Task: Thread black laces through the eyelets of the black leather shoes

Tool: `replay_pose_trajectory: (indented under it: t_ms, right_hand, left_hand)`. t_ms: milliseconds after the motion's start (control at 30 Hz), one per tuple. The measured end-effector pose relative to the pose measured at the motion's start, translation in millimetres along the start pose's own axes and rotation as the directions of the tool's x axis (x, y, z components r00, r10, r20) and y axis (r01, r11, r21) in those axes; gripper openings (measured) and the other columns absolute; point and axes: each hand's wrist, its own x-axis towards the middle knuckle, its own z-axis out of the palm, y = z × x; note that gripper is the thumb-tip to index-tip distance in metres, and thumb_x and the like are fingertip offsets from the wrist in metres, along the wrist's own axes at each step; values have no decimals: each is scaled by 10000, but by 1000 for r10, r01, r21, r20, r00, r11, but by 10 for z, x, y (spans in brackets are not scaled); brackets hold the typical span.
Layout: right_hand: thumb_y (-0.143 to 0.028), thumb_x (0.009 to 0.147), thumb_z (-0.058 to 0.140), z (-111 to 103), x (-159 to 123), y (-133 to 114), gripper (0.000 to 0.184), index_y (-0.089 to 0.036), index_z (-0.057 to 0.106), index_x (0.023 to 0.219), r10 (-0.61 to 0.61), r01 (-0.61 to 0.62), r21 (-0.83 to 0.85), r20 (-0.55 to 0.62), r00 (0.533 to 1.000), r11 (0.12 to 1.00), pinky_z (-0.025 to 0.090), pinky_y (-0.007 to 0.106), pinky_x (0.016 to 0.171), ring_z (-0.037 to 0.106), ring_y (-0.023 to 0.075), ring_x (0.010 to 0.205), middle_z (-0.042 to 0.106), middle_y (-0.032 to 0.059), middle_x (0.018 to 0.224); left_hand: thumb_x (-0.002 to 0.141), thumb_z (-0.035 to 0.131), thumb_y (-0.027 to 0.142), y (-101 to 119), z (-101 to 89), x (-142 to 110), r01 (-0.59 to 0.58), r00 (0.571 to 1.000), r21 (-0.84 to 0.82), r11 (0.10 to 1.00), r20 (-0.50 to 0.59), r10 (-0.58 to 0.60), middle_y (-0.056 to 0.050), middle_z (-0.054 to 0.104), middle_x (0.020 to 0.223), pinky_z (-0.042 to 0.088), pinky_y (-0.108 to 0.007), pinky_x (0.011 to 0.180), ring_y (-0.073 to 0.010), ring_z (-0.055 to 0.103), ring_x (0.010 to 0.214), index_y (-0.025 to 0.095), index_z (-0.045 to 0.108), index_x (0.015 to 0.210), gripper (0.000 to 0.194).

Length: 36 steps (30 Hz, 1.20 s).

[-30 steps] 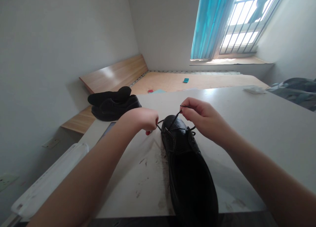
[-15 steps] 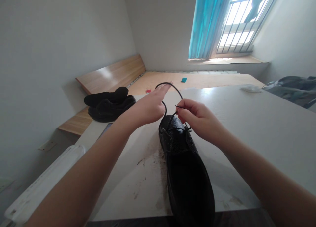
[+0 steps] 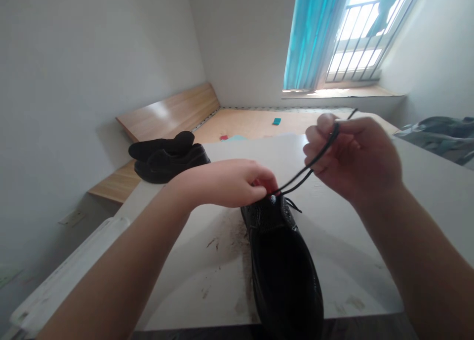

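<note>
Two other black shoes (image 3: pixel 166 157) lie pressed together at far left. Your left hand (image 3: pixel 222 182) curls over the lacing of a black pebbled-leather shoe (image 3: pixel 281 261), which rests toe toward you on the white table (image 3: pixel 344 241); whether those fingers grip anything is hidden. A black lace (image 3: pixel 299 179) rises from the eyelets into your right hand (image 3: pixel 355 157), clenched around it.

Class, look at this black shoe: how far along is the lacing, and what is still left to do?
Done: the black lace already comes out at the top of the black shoe. In hand: the right hand holds the lace up, doubled and taut, while the left hand pinches at the shoe's top. Left: no finished knot or bow shows yet.
</note>
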Motion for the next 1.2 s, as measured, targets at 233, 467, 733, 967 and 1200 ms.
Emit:
replay_pose_trajectory:
  t_ms: [233,467,733,967,1200]
  right_hand:
    - [-236,772,546,45,43,381,175,-181,482,618,57,-6,-697,50,997,717,215,247,485,305,77,519,373,-55,539]
    - [-341,810,554,24,48,395,253,-183,472,630,116,3,-733,112,987,680,239,247,499,318,82,538,371,-54,577]
    - [-243,906,373,33,66,438,285,-190,393,628,137,-67,-589,75,988,805,270,250,503,315,88,539,349,-40,597]
    - [-357,864,567,35,39,442,294,-154,600,654,-27,88,-787,90,996,611,322,262,542,444,106,570,525,-5,601]
    - [-406,831,612,13,52,442,298,-149,679,695,17,11,-663,35,999,748,300,258,532,402,94,558,494,-19,577]
  left_hand:
    - [894,415,306,-41,-5,23,46,937,-33,998,-344,-55,-5,709,853,393,-253,596,-151,604,722,220,705,930,305]
    - [838,561,339,-42,45,81,30,929,61,998,-369,-5,-10,659,663,316,-251,516,-123,531,570,168,694,734,240]
    - [836,574,337,-84,63,132,39,879,-113,993,-469,-88,4,652,632,483,-294,733,-161,627,688,169,700,770,220]
    - [839,585,375,-115,55,151,105,853,-38,994,-510,-110,-27,653,620,481,-326,778,-223,656,793,171,714,727,266]
    - [826,587,291,-84,59,157,31,810,-8,999,-586,-30,-11,713,744,415,-266,596,-155,629,670,190,717,865,170]
